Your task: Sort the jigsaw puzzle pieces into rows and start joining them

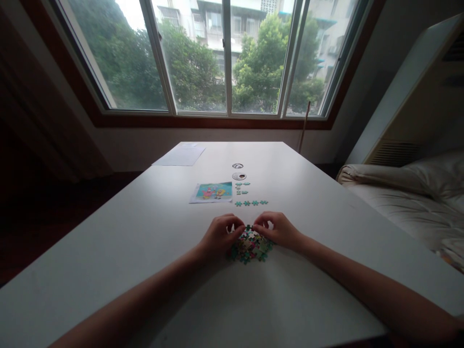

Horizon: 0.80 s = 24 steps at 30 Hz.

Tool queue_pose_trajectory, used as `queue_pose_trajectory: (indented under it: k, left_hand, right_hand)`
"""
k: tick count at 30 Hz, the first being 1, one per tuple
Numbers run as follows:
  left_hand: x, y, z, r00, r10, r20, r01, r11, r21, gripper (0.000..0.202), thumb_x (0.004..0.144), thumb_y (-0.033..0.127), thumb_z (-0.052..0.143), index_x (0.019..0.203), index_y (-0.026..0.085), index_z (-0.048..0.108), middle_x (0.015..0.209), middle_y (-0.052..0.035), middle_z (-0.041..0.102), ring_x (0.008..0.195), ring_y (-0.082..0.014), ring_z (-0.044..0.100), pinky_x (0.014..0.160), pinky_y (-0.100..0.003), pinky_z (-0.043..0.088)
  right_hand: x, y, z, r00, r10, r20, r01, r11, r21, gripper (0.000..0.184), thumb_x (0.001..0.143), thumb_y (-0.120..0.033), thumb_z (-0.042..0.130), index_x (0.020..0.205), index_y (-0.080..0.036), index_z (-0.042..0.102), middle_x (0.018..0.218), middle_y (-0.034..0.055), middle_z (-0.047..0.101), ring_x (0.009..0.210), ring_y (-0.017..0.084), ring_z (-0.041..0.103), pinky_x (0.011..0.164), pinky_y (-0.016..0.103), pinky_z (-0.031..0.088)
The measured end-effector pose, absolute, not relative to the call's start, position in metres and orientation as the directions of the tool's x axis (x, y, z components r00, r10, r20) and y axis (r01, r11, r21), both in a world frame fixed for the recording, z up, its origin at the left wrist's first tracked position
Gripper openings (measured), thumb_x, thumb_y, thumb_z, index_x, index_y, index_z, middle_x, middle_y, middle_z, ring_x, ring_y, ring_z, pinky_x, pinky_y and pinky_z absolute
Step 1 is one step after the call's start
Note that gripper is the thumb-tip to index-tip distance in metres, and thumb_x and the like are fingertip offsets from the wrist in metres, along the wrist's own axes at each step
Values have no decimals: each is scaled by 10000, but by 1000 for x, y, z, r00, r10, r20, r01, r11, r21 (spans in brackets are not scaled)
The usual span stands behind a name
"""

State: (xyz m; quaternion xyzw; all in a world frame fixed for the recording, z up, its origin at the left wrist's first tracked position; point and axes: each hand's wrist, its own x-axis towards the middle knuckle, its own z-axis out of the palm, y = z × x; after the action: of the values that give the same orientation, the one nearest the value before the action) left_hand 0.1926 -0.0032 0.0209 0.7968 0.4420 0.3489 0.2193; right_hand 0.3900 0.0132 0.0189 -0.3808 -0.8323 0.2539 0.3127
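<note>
— Was any lettering readable on the teal rectangular cartoon picture [213,192]?
— No, nor on the flat white paper sheet [179,156]; no label, number or sign was legible anywhere.

The desk [145,227] has a smooth white top with a soft sheen; the jigsaw pieces [250,249] look like printed cardboard, the cartoon picture [213,192] like paper, the window panes [195,63] smooth, transparent glass.

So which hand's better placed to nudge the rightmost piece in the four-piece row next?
Probably right: the right hand sits closer to the rightmost piece; the left hand is nearer the other end of the row.
</note>
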Motion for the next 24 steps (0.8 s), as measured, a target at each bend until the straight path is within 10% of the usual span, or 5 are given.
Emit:
queue_pose_trajectory:
  k: [24]
  left_hand:
    - [191, 4, 13, 251, 902, 352, 428, -429, 796, 197, 774, 298, 534, 736, 134, 634, 677, -29, 606, 623, -127, 514, 564, -226, 388]
  right_hand:
    - [384, 13, 18, -348, 866, 360, 448, 491, -747, 202, 768, -329, 532, 732, -160, 636, 634, 6, 604, 560, 97, 461, 531, 214, 353]
